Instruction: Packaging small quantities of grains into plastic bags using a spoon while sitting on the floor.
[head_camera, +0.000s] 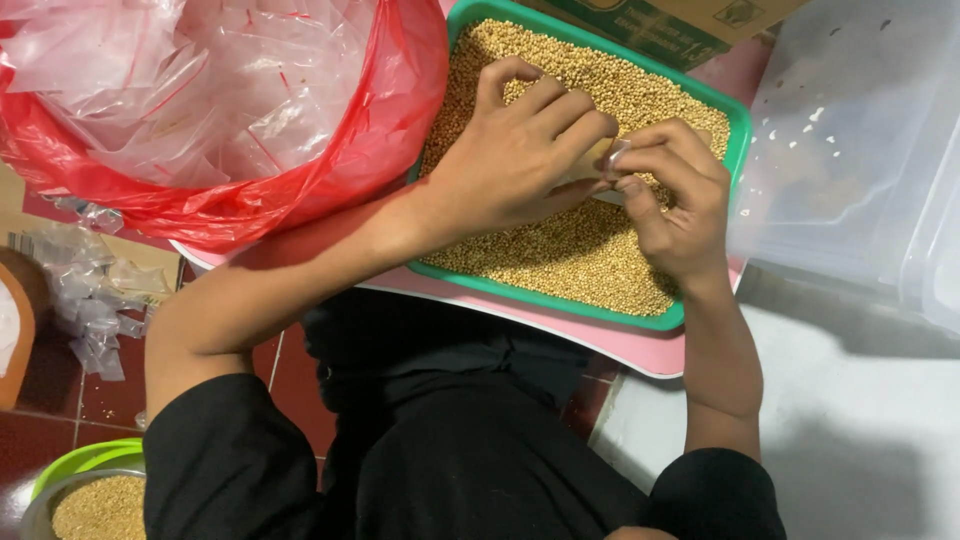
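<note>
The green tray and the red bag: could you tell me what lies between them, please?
Nothing: in the head view the red bag bulges right against the green tray, overlapping its left rim.

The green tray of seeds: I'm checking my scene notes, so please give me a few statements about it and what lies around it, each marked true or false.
1. The green tray is filled with small yellowish seeds. True.
2. The left hand and the right hand meet over the seeds, pinching a small clear plastic bag. True.
3. The big bag beside the tray is blue. False: it is red, with clear plastic bags inside.
4. The tray sits on bare floor tiles. False: it rests on a pink board.
5. A clear plastic container stands on the side of the right hand. True.
</note>
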